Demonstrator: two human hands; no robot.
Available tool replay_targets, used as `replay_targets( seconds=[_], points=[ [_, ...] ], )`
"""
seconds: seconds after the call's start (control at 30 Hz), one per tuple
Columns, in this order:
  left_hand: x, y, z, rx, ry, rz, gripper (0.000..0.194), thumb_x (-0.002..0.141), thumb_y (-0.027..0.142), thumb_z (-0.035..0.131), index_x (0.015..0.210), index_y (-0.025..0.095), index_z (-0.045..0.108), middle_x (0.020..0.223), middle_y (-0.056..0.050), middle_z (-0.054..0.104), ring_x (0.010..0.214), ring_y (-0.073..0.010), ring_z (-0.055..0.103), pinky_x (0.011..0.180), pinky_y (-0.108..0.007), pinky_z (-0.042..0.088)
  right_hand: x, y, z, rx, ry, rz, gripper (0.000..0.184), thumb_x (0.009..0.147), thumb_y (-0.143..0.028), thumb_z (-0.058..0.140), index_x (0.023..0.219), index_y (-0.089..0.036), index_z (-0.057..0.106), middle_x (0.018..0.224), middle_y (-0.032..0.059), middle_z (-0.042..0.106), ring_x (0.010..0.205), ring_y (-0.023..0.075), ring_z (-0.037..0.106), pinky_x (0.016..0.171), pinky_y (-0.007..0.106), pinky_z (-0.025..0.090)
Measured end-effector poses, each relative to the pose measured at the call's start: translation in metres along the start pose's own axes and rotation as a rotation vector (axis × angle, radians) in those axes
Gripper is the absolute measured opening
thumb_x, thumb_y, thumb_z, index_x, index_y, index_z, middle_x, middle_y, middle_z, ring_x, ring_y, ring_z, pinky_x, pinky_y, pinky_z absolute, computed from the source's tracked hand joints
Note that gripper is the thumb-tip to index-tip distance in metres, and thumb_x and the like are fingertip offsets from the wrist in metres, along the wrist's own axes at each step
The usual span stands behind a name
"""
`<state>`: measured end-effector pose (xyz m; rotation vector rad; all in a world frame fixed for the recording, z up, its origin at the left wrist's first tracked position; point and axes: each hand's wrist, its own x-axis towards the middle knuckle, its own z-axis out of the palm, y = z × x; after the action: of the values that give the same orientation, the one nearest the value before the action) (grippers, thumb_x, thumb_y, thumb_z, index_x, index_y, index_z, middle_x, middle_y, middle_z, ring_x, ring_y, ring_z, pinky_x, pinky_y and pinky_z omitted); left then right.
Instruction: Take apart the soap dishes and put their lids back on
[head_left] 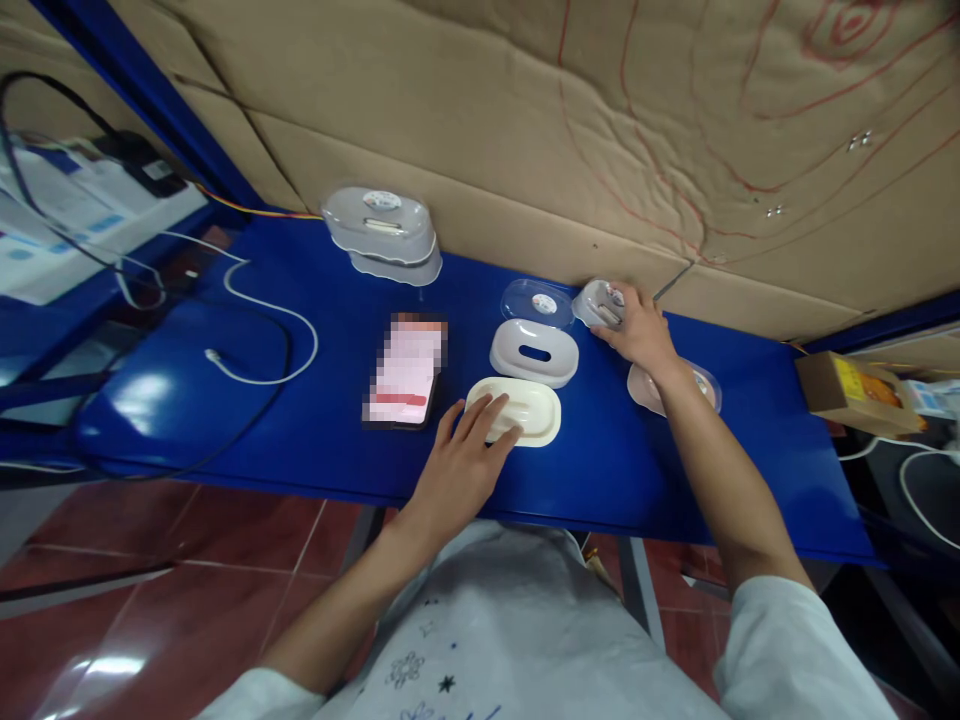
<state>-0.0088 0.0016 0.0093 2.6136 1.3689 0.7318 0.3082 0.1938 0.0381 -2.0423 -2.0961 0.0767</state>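
My left hand point(469, 455) lies over a cream oval piece point(544, 415) with a raised middle, its fingers apart and resting on the surface. Just behind that piece sits a white oval cover point(517, 365) with a dark slot. Farther back is a clear oval lid point(517, 300) bearing a round sticker. My right hand point(641, 325) reaches to the back, thumb and fingers around a small see-through oval box point(592, 303) with a sticker; its far end is hidden by the fingers. Under my right forearm lies a pinkish oval piece point(645, 390), partly covered.
A phone point(405, 370) with a blurred screen lies left of my left hand. Stacked clear oval boxes point(382, 235) stand at the back left by the cardboard wall point(450, 110). Cables point(311, 350) cross the blue table's point(300, 440) left side. A cardboard box point(855, 395) is at the right.
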Motion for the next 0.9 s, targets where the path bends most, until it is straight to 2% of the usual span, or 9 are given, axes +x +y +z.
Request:
replay_targets(
  seconds=[0.1, 0.23, 0.33, 0.4, 0.47, 0.57, 0.63, 0.73, 0.9],
  points=[
    [-0.006, 0.013, -0.005, -0.2, 0.087, -0.096, 0.037, 0.105, 0.016, 0.06, 0.142, 0.023, 0.066, 0.158, -0.019, 0.059, 0.148, -0.0381, 0.056, 0.121, -0.065, 0.047, -0.01, -0.005, -0.012, 0.054, 0.066, -0.016, 0.078, 0.09, -0.062, 0.073, 0.155, -0.025, 0.051, 0.154, 0.0205, 0.059, 0.139, 0.0466, 0.056, 0.11, 0.067, 0.049],
    [-0.019, 0.035, -0.008, -0.959, 0.016, -0.367, 0.06, 0.106, 0.042, 0.065, 0.161, 0.039, 0.043, 0.159, -0.012, 0.059, 0.142, -0.0319, 0.062, 0.116, -0.054, 0.055, -0.064, -0.021, -0.038, 0.239, 0.253, -0.2, 0.078, 0.094, -0.07, 0.069, 0.156, -0.027, 0.051, 0.153, 0.0159, 0.06, 0.141, 0.0421, 0.056, 0.12, 0.064, 0.044],
    [-0.02, 0.046, 0.0, -1.587, -0.108, -0.459, 0.109, 0.089, 0.074, 0.075, 0.172, 0.045, 0.01, 0.171, -0.019, 0.043, 0.142, -0.0392, 0.062, 0.108, -0.056, 0.061, -0.123, -0.037, -0.054, 0.405, 0.049, -0.407, 0.078, 0.094, -0.07, 0.07, 0.16, -0.035, 0.048, 0.158, 0.0121, 0.057, 0.147, 0.0412, 0.054, 0.124, 0.062, 0.044],
    [-0.016, 0.05, 0.006, -1.769, -0.121, -0.527, 0.135, 0.075, 0.08, 0.083, 0.172, 0.047, -0.005, 0.178, -0.02, 0.03, 0.148, -0.0433, 0.056, 0.111, -0.06, 0.058, -0.157, -0.045, -0.058, 0.462, -0.106, -0.506, 0.085, 0.089, -0.074, 0.075, 0.161, -0.04, 0.047, 0.163, 0.0108, 0.052, 0.147, 0.0426, 0.053, 0.122, 0.062, 0.047],
    [-0.012, 0.054, 0.009, -1.794, -0.085, -0.605, 0.136, 0.072, 0.074, 0.09, 0.172, 0.046, 0.002, 0.178, -0.018, 0.031, 0.153, -0.043, 0.05, 0.119, -0.061, 0.051, -0.178, -0.047, -0.055, 0.512, -0.232, -0.583, 0.089, 0.085, -0.078, 0.076, 0.161, -0.043, 0.048, 0.165, 0.0096, 0.05, 0.147, 0.0422, 0.054, 0.12, 0.061, 0.05],
    [-0.01, 0.056, 0.008, -1.761, -0.044, -0.67, 0.116, 0.074, 0.059, 0.096, 0.167, 0.038, 0.028, 0.171, -0.015, 0.044, 0.155, -0.0406, 0.048, 0.126, -0.059, 0.043, -0.184, -0.039, -0.043, 0.674, -0.324, -0.573, 0.082, 0.093, -0.079, 0.065, 0.162, -0.04, 0.046, 0.164, 0.0098, 0.052, 0.149, 0.0385, 0.054, 0.12, 0.057, 0.052],
    [-0.012, 0.056, 0.009, -1.741, -0.053, -0.694, 0.114, 0.072, 0.052, 0.099, 0.164, 0.037, 0.033, 0.169, -0.014, 0.048, 0.153, -0.04, 0.051, 0.126, -0.057, 0.043, -0.177, -0.027, -0.034, 0.719, -0.256, -0.485, 0.072, 0.1, -0.072, 0.061, 0.162, -0.038, 0.047, 0.164, 0.0102, 0.053, 0.152, 0.0362, 0.052, 0.123, 0.056, 0.049],
    [-0.02, 0.054, 0.014, -1.723, -0.078, -0.705, 0.115, 0.071, 0.048, 0.1, 0.164, 0.038, 0.033, 0.166, -0.014, 0.051, 0.15, -0.0395, 0.054, 0.124, -0.058, 0.045, -0.164, -0.011, -0.02, 0.544, -0.059, -0.345, 0.063, 0.1, -0.059, 0.069, 0.156, -0.037, 0.053, 0.166, 0.0109, 0.052, 0.155, 0.0368, 0.049, 0.128, 0.063, 0.04],
    [-0.031, 0.05, 0.026, -1.728, -0.064, -0.678, 0.118, 0.069, 0.047, 0.1, 0.165, 0.04, 0.033, 0.167, -0.014, 0.05, 0.149, -0.0408, 0.055, 0.123, -0.059, 0.046, -0.151, 0.008, -0.002, 0.333, 0.107, -0.246, 0.062, 0.098, -0.057, 0.071, 0.152, -0.032, 0.056, 0.166, 0.0147, 0.051, 0.155, 0.0393, 0.047, 0.127, 0.068, 0.037]
  ],
)
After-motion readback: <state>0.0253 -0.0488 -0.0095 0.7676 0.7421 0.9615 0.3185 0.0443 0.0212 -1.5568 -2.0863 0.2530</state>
